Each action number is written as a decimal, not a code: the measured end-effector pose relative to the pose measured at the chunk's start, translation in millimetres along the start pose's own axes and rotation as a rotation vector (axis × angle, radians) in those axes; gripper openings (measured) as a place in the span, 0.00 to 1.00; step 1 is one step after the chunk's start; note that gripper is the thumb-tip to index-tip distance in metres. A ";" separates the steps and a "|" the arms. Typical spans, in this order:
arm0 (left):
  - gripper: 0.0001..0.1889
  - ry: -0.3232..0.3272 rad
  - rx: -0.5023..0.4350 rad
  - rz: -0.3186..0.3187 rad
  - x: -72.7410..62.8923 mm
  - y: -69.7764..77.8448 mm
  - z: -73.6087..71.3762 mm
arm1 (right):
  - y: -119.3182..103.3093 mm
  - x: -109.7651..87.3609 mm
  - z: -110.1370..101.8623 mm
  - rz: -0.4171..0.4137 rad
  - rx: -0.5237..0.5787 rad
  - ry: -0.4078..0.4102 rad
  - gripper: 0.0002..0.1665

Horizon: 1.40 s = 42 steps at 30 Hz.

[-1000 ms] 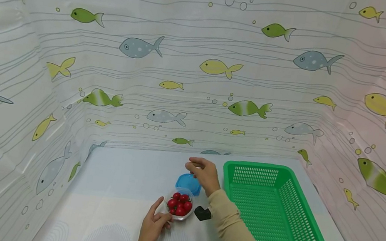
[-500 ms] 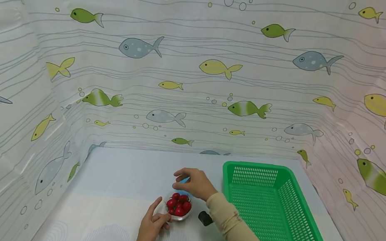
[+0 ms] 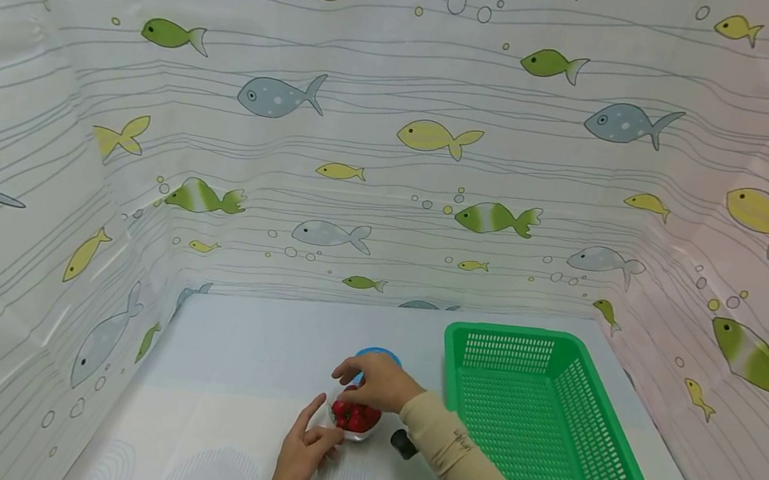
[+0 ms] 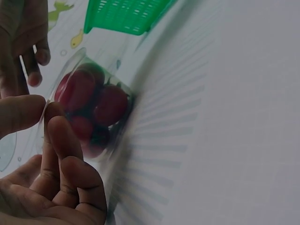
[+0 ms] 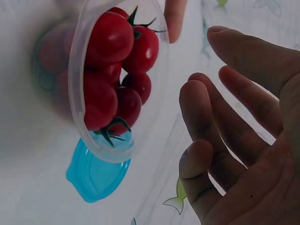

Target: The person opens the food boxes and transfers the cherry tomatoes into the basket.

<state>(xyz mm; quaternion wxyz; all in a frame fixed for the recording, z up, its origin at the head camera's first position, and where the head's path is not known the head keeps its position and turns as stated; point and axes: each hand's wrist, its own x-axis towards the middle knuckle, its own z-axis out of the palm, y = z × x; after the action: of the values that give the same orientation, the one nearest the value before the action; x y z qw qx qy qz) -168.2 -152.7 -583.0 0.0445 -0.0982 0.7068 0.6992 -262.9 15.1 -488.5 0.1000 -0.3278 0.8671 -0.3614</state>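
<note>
Right hand (image 3: 379, 380) lowered over tomatoes (image 5: 110, 40) since earlier frame; fingers loosely bent, thumb apart, gripping nothing. Left hand (image 3: 306, 447) pinches rim of clear tub (image 5: 76, 89) holding them, well in from desk's (image 3: 252, 362) far edge. Blue lid (image 5: 98, 173) just beyond tub; green basket (image 3: 533, 448) along desk's right edge.

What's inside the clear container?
The clear container holds red tomatoes, some with green stems. In the head view, the right hand covers part of them; others overlap, so the full count can't be told.

Right hand (image 3: 380, 381) over red tomatoes (image 3: 356, 419), contact unclear, left hand (image 3: 304, 451) at clear bowl (image 3: 357, 437).
</note>
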 end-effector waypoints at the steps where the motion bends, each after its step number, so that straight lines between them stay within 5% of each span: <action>1: 0.40 0.000 -0.002 0.000 -0.1 0.3 0.0 | 0.6 0.2 2.0 0.004 -0.005 -0.009 0.19; 14: 0.42 -0.014 -0.015 -0.013 0.4 0.0 0.7 | 6.4 0.4 20.8 0.105 -0.068 -0.044 0.19; 27: 0.44 -0.028 -0.019 -0.024 -0.3 -0.9 -0.2 | 8.9 6.7 34.4 0.067 -0.187 -0.021 0.15; 42: 0.42 -0.009 -0.004 -0.009 2.7 -2.7 1.4 | 2.4 3.9 26.0 0.039 -0.227 0.016 0.15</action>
<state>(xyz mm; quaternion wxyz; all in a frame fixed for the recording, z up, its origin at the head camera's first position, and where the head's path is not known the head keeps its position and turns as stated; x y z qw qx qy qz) -170.4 -151.5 -586.3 0.0507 -0.0983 0.7046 0.7009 -256.4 -0.7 -508.6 0.0625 -0.3171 0.9095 -0.2614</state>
